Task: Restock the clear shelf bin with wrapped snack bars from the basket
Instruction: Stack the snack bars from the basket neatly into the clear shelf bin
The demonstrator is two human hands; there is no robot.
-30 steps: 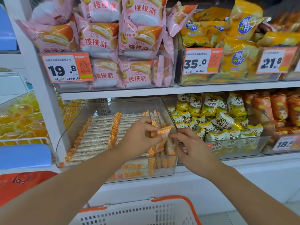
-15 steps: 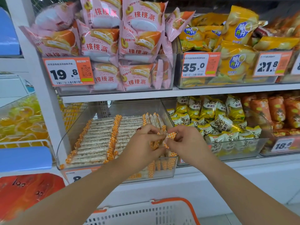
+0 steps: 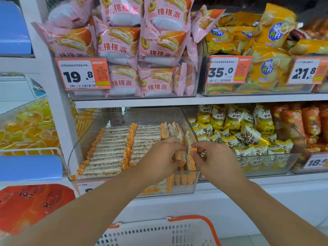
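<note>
Filling up nicely: clear bin (image 3: 80, 139) nearly stocked, left hand (image 3: 159, 157) and right hand (image 3: 215, 157) both pinching upright snack bars (image 3: 188, 144) into the last gap.

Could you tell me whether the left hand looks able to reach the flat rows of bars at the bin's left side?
Probably yes: the left hand is already over the open-topped clear bin, beside those rows.

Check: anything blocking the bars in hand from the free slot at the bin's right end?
Nothing visible. Both the left hand and right hand hold upright bars already inside the clear bin, beside the flat rows.
</note>
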